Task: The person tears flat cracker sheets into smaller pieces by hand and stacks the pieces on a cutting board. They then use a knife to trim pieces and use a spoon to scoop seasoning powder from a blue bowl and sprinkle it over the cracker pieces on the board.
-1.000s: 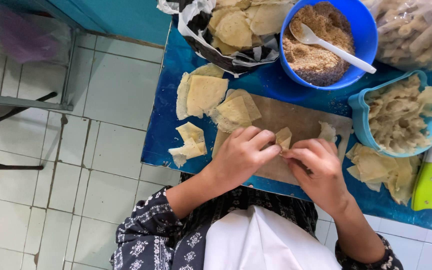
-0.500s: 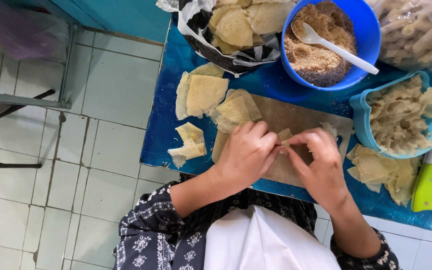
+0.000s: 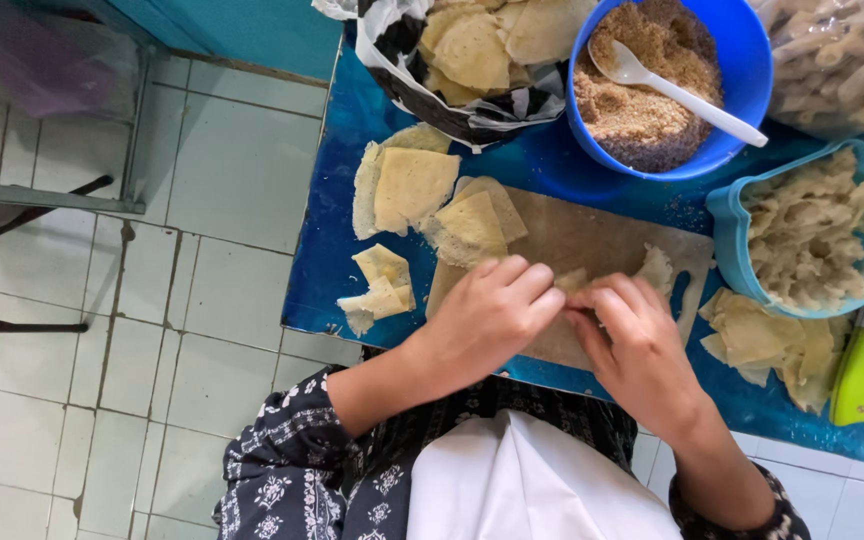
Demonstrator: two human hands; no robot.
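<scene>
We see left hand (image 3: pixel 487 320) and right hand (image 3: pixel 637 345) meet fingertip to fingertip over wooden board (image 3: pixel 592 240) on blue bench (image 3: pixel 332 270). Both grips pinch small dough wrapper (image 3: pixel 574 280) between them, long axis left-right, hands equally near.

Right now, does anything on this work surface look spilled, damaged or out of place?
Mostly tidy. The pile of pale wrappers overhangs the blue table edge on the left. Both hands pinch a small wrapper over the wooden board.

A blue bowl (image 3: pixel 752 60) of crumbs holds a white spoon (image 3: pixel 687 92).
</scene>
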